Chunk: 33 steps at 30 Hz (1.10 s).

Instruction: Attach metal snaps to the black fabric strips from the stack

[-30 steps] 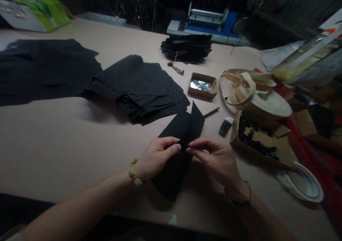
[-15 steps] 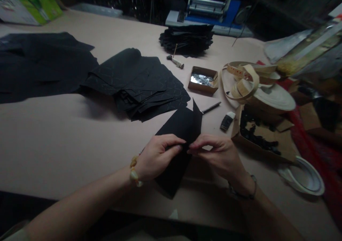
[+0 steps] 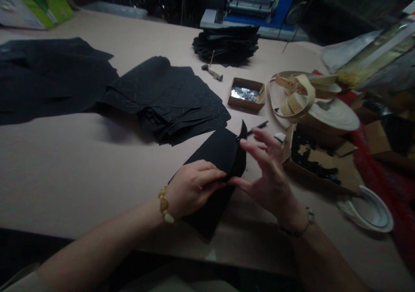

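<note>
A black fabric piece (image 3: 210,147) lies at a slant on the table in front of me, its right edge folded up. My left hand (image 3: 197,184) pinches the piece near its middle, thumb and fingers pressed together. On the right side, my right hand (image 3: 266,171) has its fingers spread, the thumb touching the fabric near my left fingertips and the index finger beside the raised flap (image 3: 242,131). Behind the piece lies a dark pen-like tool (image 3: 259,126), partly hidden by my right fingers.
Stacks of black pieces (image 3: 162,93) lie at left and at the back (image 3: 225,46). On the right are a small box (image 3: 248,106), tan strap rolls (image 3: 337,115), a box of black parts (image 3: 346,171) and a tape roll (image 3: 385,223). The table (image 3: 81,166) extends left.
My right hand has opened from a pinch, its fingers moving up toward the flap. The flap is bent further over. My left fingers have closed together on the fabric.
</note>
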### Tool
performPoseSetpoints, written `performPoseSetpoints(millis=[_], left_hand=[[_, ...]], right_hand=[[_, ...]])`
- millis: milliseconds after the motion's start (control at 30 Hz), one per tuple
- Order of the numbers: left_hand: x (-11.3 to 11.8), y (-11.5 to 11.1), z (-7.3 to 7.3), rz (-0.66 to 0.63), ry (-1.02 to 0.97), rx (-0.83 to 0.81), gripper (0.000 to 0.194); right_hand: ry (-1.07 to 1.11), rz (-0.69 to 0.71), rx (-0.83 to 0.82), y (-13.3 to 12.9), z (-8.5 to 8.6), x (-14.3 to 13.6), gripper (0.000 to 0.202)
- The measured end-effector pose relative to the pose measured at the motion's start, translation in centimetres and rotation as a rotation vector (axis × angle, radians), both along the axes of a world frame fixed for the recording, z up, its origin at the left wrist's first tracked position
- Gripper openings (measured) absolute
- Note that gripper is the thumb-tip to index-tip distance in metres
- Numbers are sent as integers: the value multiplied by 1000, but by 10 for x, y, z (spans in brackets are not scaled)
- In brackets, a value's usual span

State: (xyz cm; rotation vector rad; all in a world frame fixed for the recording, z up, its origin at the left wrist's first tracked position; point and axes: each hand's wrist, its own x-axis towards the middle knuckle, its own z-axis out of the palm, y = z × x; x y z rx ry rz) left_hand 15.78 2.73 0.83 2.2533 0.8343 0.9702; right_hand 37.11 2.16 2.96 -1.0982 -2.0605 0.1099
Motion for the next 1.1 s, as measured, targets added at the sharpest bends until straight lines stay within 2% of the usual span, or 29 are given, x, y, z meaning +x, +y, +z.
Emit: performPoseSetpoints(millis=[67, 100, 200, 333, 600, 800, 1100], left_hand=[[-1, -1, 1, -4, 55, 96, 16], [-1, -2, 2, -9, 79, 136, 16], [-2, -4, 4, -8, 127, 250, 17], [-5, -4, 4, 9, 86, 330, 17], [-8, 0, 1, -28, -68, 375, 14], [-15, 3, 10, -164, 63, 542, 20], [-17, 1, 15, -102, 60, 568, 23]], right_hand=[[-180, 33, 218, -2, 3, 0, 42], [-228, 68, 263, -3, 5, 0, 31], [-203, 202, 205, -3, 7, 1, 18], [-140, 275, 140, -1, 6, 3, 15], [-99, 295, 117, -4, 10, 3, 15], [-108, 331, 133, -5, 11, 3, 17], [-65, 277, 156, -10, 12, 2, 15]])
